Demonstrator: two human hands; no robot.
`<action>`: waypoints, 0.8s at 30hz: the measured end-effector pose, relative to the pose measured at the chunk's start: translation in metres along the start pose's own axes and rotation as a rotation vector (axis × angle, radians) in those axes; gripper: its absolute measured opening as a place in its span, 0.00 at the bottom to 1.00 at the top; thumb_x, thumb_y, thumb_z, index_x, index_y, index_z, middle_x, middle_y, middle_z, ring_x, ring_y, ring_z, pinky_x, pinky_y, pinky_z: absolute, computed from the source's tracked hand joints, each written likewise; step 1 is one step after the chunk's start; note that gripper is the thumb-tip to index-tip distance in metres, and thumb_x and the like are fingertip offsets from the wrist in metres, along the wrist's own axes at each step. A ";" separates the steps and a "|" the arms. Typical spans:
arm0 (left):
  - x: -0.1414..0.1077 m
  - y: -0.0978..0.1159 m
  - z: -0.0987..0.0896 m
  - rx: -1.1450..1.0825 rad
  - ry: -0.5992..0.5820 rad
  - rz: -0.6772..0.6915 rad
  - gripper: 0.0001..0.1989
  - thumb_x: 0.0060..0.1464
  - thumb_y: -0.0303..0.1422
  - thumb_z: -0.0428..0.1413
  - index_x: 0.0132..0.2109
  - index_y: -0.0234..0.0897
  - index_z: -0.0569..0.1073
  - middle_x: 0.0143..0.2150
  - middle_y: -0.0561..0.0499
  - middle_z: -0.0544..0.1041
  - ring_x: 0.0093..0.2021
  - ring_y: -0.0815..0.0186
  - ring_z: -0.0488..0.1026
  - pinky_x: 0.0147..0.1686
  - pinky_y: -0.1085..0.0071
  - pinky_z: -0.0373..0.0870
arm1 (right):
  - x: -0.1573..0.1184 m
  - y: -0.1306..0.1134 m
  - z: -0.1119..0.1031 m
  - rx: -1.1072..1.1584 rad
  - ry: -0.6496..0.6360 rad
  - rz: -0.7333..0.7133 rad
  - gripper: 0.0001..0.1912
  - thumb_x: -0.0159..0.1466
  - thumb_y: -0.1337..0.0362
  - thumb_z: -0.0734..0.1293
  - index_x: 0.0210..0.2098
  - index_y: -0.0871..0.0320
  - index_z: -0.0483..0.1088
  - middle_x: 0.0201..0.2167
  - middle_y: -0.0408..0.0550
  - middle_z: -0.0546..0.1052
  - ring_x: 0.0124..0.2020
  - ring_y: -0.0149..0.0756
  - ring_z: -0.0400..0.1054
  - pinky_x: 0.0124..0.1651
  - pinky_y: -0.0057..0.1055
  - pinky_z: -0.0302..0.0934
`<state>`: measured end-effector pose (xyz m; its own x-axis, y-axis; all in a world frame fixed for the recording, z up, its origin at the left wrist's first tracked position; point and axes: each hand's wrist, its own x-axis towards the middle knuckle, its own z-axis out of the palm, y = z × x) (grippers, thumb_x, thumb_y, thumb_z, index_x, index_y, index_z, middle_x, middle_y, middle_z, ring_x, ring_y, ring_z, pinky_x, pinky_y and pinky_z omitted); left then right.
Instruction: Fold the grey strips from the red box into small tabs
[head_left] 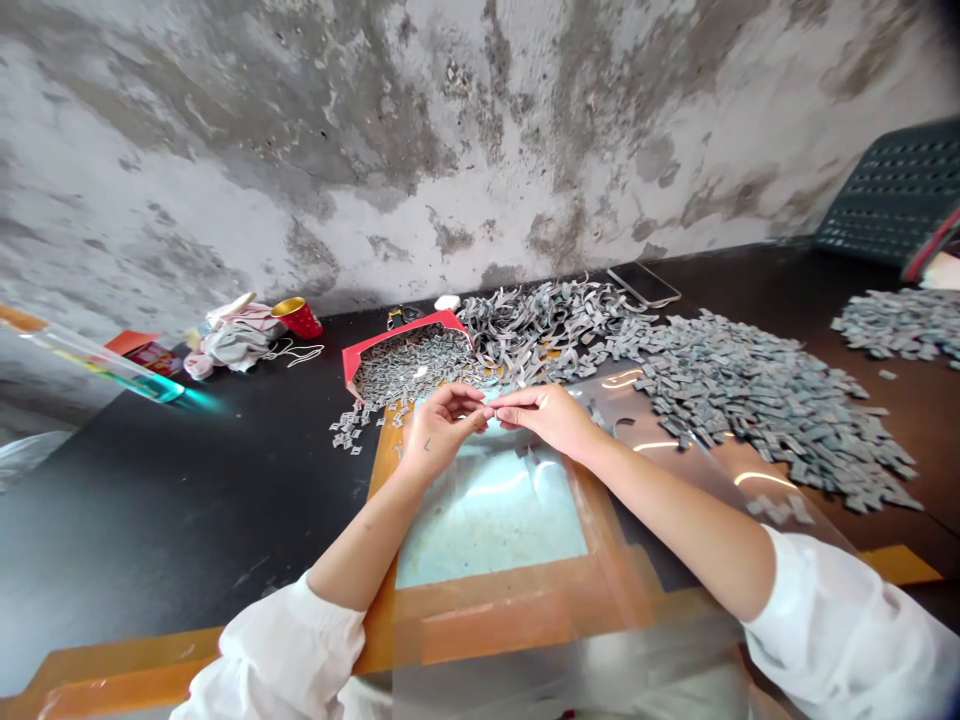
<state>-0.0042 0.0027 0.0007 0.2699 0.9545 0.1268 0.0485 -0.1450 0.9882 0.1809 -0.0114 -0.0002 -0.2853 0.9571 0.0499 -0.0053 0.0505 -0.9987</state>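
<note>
The one head-worn view looks forward and steeply down from just above the person's white-sleeved forearms point(720, 560), close over the left hand point(439, 430) and right hand point(544, 415). It faces the far edge of the black tabletop point(172, 500) and the stained grey plaster wall point(480, 130) behind, tilted so that edge rises rightward.

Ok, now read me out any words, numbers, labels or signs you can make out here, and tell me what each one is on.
No word or number reads clearly.
Small grey tags: any print is too small to read.
Red packet by the wall: its print is too blurred to read.
Left hand: a small dark mark on the back, like an "L"; I can't tell if it's a letter.
</note>
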 end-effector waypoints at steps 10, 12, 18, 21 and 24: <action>-0.004 0.001 0.001 0.040 -0.024 0.051 0.14 0.49 0.40 0.62 0.38 0.34 0.78 0.33 0.47 0.79 0.29 0.66 0.75 0.32 0.69 0.75 | 0.003 0.002 0.003 0.203 0.160 0.118 0.14 0.51 0.59 0.74 0.34 0.60 0.78 0.25 0.44 0.79 0.29 0.32 0.74 0.41 0.34 0.71; -0.002 -0.001 0.000 0.016 -0.037 0.043 0.14 0.50 0.40 0.62 0.39 0.34 0.78 0.33 0.47 0.79 0.29 0.66 0.75 0.32 0.68 0.75 | 0.003 0.001 0.004 0.219 0.137 0.130 0.13 0.51 0.59 0.74 0.33 0.60 0.78 0.26 0.45 0.79 0.30 0.32 0.74 0.43 0.34 0.71; -0.001 -0.002 0.000 0.077 -0.052 0.061 0.12 0.49 0.38 0.63 0.36 0.33 0.76 0.30 0.50 0.76 0.28 0.69 0.74 0.31 0.72 0.73 | 0.002 0.005 0.004 0.131 0.082 0.066 0.11 0.54 0.60 0.72 0.34 0.59 0.78 0.29 0.46 0.80 0.32 0.33 0.75 0.42 0.33 0.71; -0.001 -0.002 0.000 0.115 -0.091 0.090 0.11 0.51 0.38 0.61 0.35 0.34 0.73 0.32 0.51 0.74 0.29 0.71 0.72 0.31 0.74 0.72 | 0.002 0.007 0.003 0.053 0.070 0.001 0.11 0.55 0.59 0.71 0.35 0.58 0.79 0.29 0.45 0.80 0.32 0.33 0.75 0.41 0.32 0.71; -0.001 -0.005 0.001 0.106 -0.109 0.102 0.10 0.54 0.38 0.58 0.35 0.34 0.70 0.33 0.52 0.71 0.31 0.71 0.71 0.32 0.74 0.72 | 0.002 0.006 0.004 0.037 0.069 -0.024 0.11 0.55 0.59 0.70 0.36 0.58 0.79 0.30 0.45 0.80 0.32 0.33 0.75 0.41 0.31 0.70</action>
<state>-0.0040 0.0023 -0.0039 0.3812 0.9002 0.2106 0.1146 -0.2721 0.9554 0.1764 -0.0102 -0.0064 -0.2182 0.9731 0.0733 -0.0477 0.0644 -0.9968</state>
